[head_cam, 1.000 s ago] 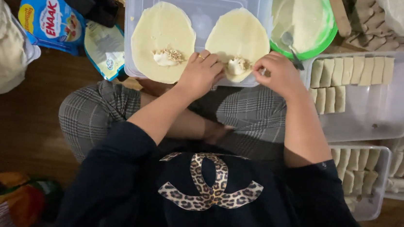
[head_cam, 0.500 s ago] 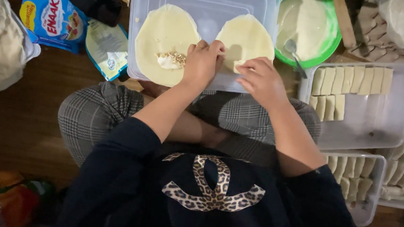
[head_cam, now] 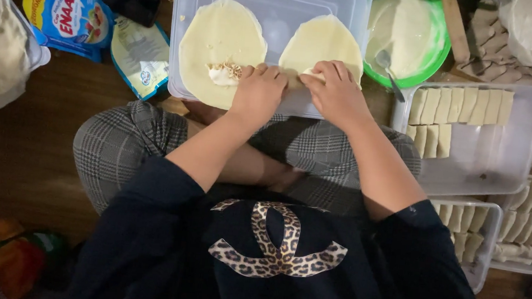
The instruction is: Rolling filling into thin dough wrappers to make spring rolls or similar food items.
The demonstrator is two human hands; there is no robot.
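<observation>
On the upturned clear plastic lid [head_cam: 279, 3], the left round pale thin wrapper [head_cam: 221, 36] lies flat with its dab of filling [head_cam: 224, 72] near the lid's near edge, unfolded. The left hand [head_cam: 258, 94] and right hand [head_cam: 338, 95], grips pinched together on the near edge of the right round pale wrapper [head_cam: 323, 45], could tear the thin sheet or squeeze filling out by pulling hard.

A green bowl [head_cam: 442, 53] of pale batter with a spoon [head_cam: 387, 64] in it sits on the floor at the top. Beside it, a clear tray [head_cam: 470, 167] holds rows of folded rolls [head_cam: 459, 105]. A blue pouch [head_cam: 66, 13] and a small white packet [head_cam: 139, 55] lie at the top left corner of the floor.
</observation>
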